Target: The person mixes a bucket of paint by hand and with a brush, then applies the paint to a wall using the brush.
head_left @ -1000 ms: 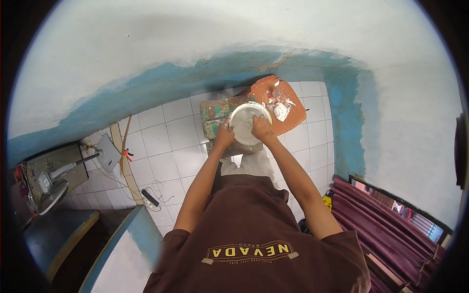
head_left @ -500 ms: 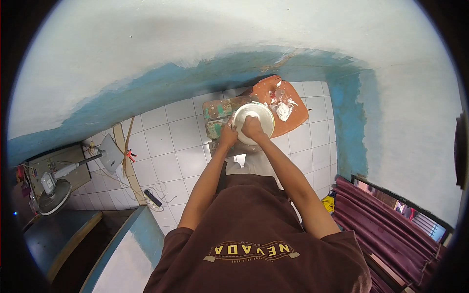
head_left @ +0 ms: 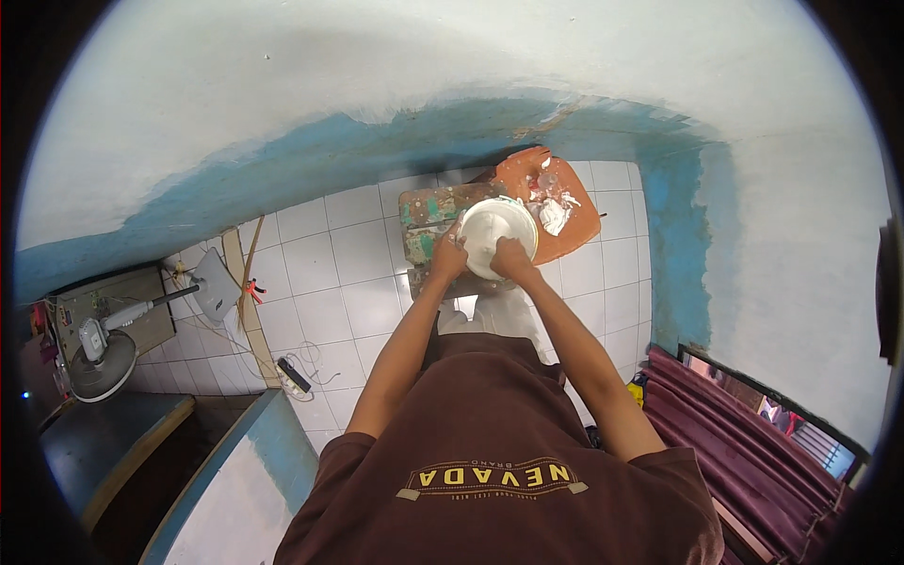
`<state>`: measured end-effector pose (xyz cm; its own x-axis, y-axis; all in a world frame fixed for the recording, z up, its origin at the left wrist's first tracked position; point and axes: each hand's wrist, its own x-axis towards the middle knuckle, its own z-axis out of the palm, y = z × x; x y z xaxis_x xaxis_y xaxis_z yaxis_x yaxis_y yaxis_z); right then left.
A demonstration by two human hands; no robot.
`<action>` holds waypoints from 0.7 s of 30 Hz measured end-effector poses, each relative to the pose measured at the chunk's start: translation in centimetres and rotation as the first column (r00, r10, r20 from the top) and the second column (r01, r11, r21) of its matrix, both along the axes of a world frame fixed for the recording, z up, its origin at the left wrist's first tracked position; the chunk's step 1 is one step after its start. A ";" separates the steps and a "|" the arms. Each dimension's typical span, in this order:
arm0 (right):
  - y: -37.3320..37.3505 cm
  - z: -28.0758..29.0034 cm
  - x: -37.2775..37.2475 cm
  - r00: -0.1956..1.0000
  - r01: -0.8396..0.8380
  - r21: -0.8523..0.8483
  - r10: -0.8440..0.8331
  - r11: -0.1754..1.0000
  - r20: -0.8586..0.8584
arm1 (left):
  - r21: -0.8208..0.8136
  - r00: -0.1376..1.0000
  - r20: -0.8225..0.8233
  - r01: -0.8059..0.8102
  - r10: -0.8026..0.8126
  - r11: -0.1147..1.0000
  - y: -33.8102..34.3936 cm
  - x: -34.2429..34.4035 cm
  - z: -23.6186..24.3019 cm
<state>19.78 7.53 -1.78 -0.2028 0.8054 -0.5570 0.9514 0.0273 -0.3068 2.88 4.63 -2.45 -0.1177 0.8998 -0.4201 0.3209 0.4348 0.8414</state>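
Observation:
A white round bucket (head_left: pixel 489 220) with pale, creamy contents rests on a worn wooden stool (head_left: pixel 420 209) flecked with green. My left hand (head_left: pixel 449 252) has its fingers wrapped on the bucket's left rim. My right hand (head_left: pixel 510 258) is closed over the lower right part of the bucket's inside; whatever it grips is too hidden to name. Right of the bucket lies an orange board or seat (head_left: pixel 569 232) bearing a crumpled white heap (head_left: pixel 556 217) and white smears.
A white-and-blue wall (head_left: pixel 395 85) rises beyond the stool on the tiled floor (head_left: pixel 345 305). At left are a fan (head_left: pixel 102 367) and a black power strip (head_left: pixel 293 375) with loose cables. A maroon curtain (head_left: pixel 716 433) hangs at right; a low blue-and-white partition (head_left: pixel 235 490) is at lower left.
My right hand moved left toward the bucket's middle, then back right and slightly lower. My left hand keeps hold of the rim. The whole scene has shifted slightly rightward.

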 end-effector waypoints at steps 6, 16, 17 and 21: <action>-0.3 -1.0 -2.6 0.986 0.063 0.059 -0.053 0.996 -0.158 | 0.089 0.998 -0.055 0.033 -0.028 0.996 0.2 0.1 0.5; 2.2 1.3 0.7 0.999 -0.046 0.310 0.046 0.950 0.006 | -0.030 0.999 0.003 0.036 -0.036 0.999 0.2 -0.1 -0.2; 2.0 1.2 1.0 0.997 -0.083 0.303 0.080 0.949 0.023 | -0.030 0.999 0.040 0.017 -0.016 0.999 0.2 0.0 -0.3; 0.2 1.3 -0.2 1.000 -0.018 0.229 0.017 0.973 0.008 | -0.128 0.998 0.056 -0.012 0.019 0.992 0.2 -0.2 -1.0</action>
<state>19.61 7.68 -0.45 -0.2154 0.9081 -0.3591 0.9519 0.1132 -0.2848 2.66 4.81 -3.41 -0.1039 0.8366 -0.5379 0.2662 0.5445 0.7954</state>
